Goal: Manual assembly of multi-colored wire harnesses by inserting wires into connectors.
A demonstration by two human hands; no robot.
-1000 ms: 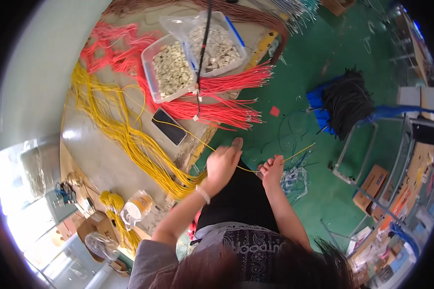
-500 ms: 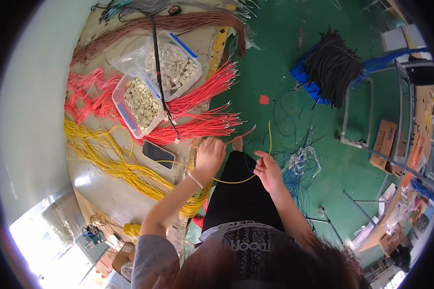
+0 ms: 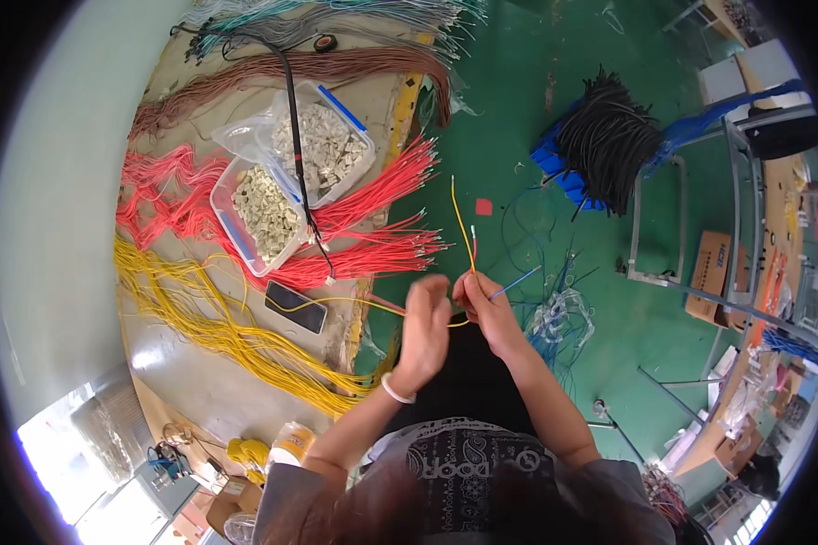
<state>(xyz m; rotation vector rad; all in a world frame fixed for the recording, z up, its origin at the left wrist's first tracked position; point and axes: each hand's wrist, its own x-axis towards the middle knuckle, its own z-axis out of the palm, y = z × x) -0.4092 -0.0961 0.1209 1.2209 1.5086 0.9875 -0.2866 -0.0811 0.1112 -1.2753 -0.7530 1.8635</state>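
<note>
My right hand (image 3: 487,313), over my lap, is closed on a few thin wires. A yellow wire (image 3: 462,222) and a shorter red wire (image 3: 474,243) stick up past its fingertips, and a blue wire (image 3: 516,282) slants out to the right. The yellow wire's other stretch runs left, passing behind my left hand (image 3: 427,327) to the table. Close beside the right hand, the left one has bent fingers, blurred and seen from the back; whether it grips anything is hidden. Bundles of yellow wires (image 3: 245,331) and red wires (image 3: 373,250) lie on the table to the left.
Two clear bins (image 3: 241,250) of small white connectors stand on the table (image 3: 191,363), near a phone (image 3: 295,307) and a black cable (image 3: 296,136). A blue crate (image 3: 547,156) with black tubing and loose blue wires (image 3: 559,313) sit on the green floor. Metal frames (image 3: 682,282) stand at the right.
My right hand has moved up and left, gathering yellow, red and blue wires together. My left hand has shifted right and down, close beside it. The view has shifted slightly.
</note>
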